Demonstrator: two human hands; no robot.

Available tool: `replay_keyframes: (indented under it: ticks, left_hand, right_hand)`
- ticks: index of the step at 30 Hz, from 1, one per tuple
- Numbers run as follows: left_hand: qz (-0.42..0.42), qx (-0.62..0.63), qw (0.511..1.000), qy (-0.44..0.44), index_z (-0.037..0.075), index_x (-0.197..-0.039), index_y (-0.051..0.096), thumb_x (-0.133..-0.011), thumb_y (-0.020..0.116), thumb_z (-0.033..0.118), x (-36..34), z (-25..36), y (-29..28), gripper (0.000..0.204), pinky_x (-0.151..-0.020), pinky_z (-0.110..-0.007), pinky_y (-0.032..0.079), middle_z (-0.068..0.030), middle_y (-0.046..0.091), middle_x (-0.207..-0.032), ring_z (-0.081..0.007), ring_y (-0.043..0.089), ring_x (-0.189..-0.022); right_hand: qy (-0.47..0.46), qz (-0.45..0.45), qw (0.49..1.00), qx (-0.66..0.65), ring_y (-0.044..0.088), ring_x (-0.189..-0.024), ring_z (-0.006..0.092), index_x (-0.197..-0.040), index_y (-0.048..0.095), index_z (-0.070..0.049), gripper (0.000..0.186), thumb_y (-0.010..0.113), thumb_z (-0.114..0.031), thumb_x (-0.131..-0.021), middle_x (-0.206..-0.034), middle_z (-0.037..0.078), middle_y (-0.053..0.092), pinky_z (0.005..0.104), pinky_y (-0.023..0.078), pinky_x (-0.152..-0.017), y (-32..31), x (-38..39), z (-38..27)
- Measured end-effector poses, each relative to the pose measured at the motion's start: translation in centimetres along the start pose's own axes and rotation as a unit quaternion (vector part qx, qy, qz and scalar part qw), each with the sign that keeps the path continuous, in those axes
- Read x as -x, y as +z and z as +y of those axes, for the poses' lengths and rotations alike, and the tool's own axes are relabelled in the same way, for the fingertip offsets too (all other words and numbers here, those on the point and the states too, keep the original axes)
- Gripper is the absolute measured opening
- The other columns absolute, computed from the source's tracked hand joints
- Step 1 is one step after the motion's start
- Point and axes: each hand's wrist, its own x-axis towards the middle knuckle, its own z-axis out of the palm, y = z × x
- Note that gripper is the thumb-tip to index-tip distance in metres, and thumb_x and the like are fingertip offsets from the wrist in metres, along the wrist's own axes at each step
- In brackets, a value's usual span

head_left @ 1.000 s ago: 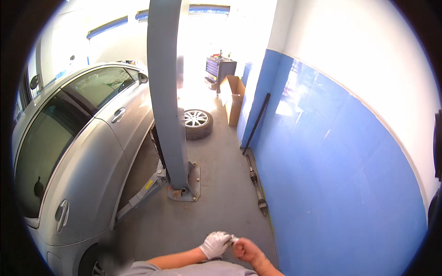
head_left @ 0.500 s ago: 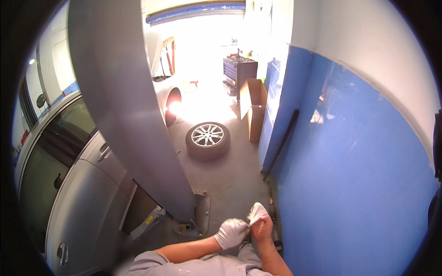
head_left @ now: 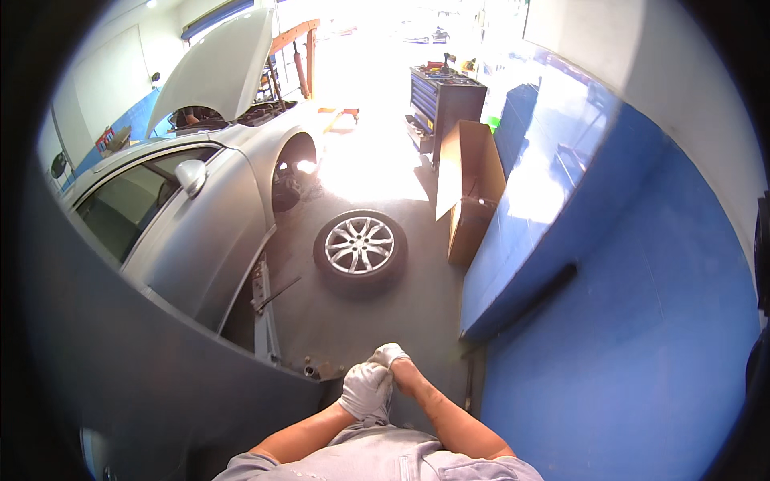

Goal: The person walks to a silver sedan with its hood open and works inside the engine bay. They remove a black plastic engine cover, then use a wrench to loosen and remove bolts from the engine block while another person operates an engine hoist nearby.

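Close together in front of my body, both hands are at the lower middle of the head view. My left hand [head_left: 363, 390], in a whitish work glove, is closed with its fingers bunched at the glove of the other hand. My right hand [head_left: 403, 375] is only partly covered: a white glove [head_left: 390, 353] sits over its finger end, while its wrist and the heel of the hand are bare. The right fingers are hidden by glove cloth and by my left hand. Ahead on the floor lies a wheel [head_left: 360, 245] with a silver spoked rim, touched by neither hand.
A silver car [head_left: 210, 212] with raised bonnet stands at left, its front wheel off. A grey post [head_left: 160, 361] fills the lower left, beside a lift arm [head_left: 263, 309]. A tool trolley [head_left: 449, 104], an open cardboard box [head_left: 473, 188] and a blue wall [head_left: 618, 345] line the right.
My view has moved forward past the grey post, so more of the car shows. My hands have come closer together, and the glove covers more of the right hand's fingers.
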Motion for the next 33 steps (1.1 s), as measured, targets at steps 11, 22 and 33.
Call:
replay_keyframes:
  ticks: [11,22,33]
  left_hand:
    - [-0.004,0.015,1.0,0.002,0.009,-0.078,0.062,-0.084,0.069,0.014,-36.9,-23.2,5.1,0.011,-0.072,-0.051,0.048,-0.0122,0.063,-0.076,-0.0363,0.062,-0.075]
    - [0.068,-0.193,0.975,-0.086,0.01,-0.077,0.067,-0.072,0.077,0.02,-66.6,-44.3,11.1,0.015,-0.059,-0.048,0.05,-0.0113,0.066,-0.069,-0.0321,0.065,-0.062]
    - [0.024,-0.285,0.93,-0.23,0.012,-0.075,0.067,-0.083,0.067,0.031,-99.3,-62.3,21.9,0.021,-0.061,-0.048,0.054,-0.0144,0.068,-0.071,-0.0364,0.068,-0.065]
  right_hand:
    - [-0.166,-0.037,0.916,0.364,0.053,-0.078,0.0118,-0.122,0.071,-0.011,0.023,0.063,-0.017,-0.102,-0.086,0.001,0.061,0.0307,0.048,-0.073,-10.6,-37.4,-25.4]
    - [-0.364,-0.115,0.871,0.308,0.061,-0.117,0.0246,-0.142,0.059,-0.009,0.048,0.057,-0.007,-0.094,-0.129,0.013,0.064,0.0335,0.047,-0.104,-19.6,-70.3,-41.2]
    - [-0.317,-0.092,0.82,0.468,0.068,-0.095,0.0338,-0.127,0.063,-0.009,0.037,0.056,-0.006,-0.091,-0.104,0.014,0.07,0.0435,0.054,-0.089,-33.8,-105.2,-58.1]
